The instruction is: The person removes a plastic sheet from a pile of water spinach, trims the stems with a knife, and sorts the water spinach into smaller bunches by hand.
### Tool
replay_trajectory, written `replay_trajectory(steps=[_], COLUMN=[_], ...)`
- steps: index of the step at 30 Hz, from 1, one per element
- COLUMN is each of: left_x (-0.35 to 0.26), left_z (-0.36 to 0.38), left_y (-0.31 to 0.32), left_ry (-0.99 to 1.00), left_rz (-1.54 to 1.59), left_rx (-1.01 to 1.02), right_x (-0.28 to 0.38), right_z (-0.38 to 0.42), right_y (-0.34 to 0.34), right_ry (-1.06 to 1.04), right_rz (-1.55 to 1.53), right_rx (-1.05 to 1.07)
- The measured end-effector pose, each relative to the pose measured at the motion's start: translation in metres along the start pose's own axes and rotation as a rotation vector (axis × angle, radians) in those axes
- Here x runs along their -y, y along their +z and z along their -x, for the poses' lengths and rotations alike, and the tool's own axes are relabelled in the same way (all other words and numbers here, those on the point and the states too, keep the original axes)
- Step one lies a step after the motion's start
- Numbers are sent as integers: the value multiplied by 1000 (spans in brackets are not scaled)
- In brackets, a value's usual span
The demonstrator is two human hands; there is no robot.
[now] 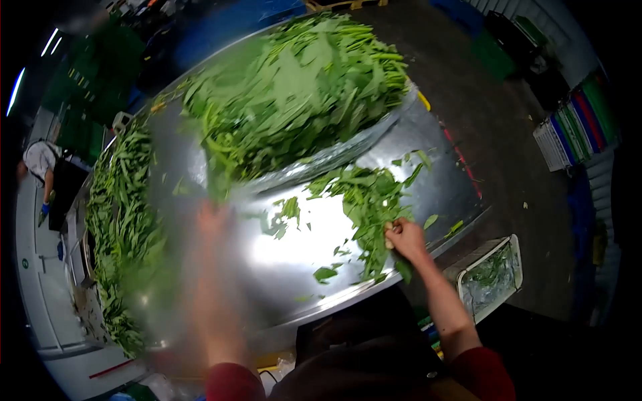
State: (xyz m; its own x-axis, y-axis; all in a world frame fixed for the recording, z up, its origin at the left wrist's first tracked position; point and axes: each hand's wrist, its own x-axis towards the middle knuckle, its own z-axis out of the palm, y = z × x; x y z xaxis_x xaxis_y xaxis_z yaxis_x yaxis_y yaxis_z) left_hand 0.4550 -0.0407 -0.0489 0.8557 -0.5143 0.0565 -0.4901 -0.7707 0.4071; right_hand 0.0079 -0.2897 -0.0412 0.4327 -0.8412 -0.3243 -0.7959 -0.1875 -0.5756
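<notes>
A big heap of leafy green stalks (301, 93) lies on clear plastic across the far part of the metal table (267, 267). My left hand (215, 217) is smeared by motion at the heap's near left edge, so its fingers cannot be made out. Closer to me, my right hand (403, 238) is closed, fingers pinched, at the right side of a small loose pile of greens (368, 207). Something small and pale shows at its fingertips, too small to name. Scattered leaves (326, 273) lie on the metal beside that pile.
More greens (127, 220) line the table's left side. A pale bin (488, 277) with plant scraps stands on the floor at the right. Stacked crates (582, 123) are at the far right. Another person (41, 160) stands at the far left.
</notes>
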Motion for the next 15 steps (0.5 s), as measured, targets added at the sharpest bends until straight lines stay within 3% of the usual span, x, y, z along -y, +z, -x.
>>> replay_trajectory(steps=[1, 2, 3, 4, 5, 6, 7, 8, 10, 12, 15], left_x=[-9, -21, -37, -71, -104, -117, -172, -203, -224, -236, -213], left_z=[-2, 6, 20, 51, 83, 109, 135, 156, 182, 188, 184], left_y=[16, 32, 48, 62, 75, 103, 84, 83, 103, 91, 79], left_ry=[38, -10, -56, 51, 155, 244, 170, 235, 321, 389, 319], left_rz=[-138, -51, 32, 19, -6, -58, 111, 42, 275, 463, 696], left_rx=[6, 15, 19, -92, -205, -248, -40, 15, 82, 296, 195], right_x=[-8, -22, -27, -31, -32, -30, -24, -16, 20, 33, 38], right_z=[-2, -6, -9, -11, -8, -4, 3, 12, 30, 41, 43], right_y=[2, 10, 7, 7, 6, 6, 4, 0, -1, 23, 81], right_ry=[5, -13, 164, 345, 342, 307, 234, 162, 143, 128, 184], right_rz=[-151, -294, -737, -1180, -1285, -1357, -1367, -1371, -1337, -1352, -1386], right_rx=[-56, -133, -36, 79, 32, -37, -30, -27, -48, 111, 383])
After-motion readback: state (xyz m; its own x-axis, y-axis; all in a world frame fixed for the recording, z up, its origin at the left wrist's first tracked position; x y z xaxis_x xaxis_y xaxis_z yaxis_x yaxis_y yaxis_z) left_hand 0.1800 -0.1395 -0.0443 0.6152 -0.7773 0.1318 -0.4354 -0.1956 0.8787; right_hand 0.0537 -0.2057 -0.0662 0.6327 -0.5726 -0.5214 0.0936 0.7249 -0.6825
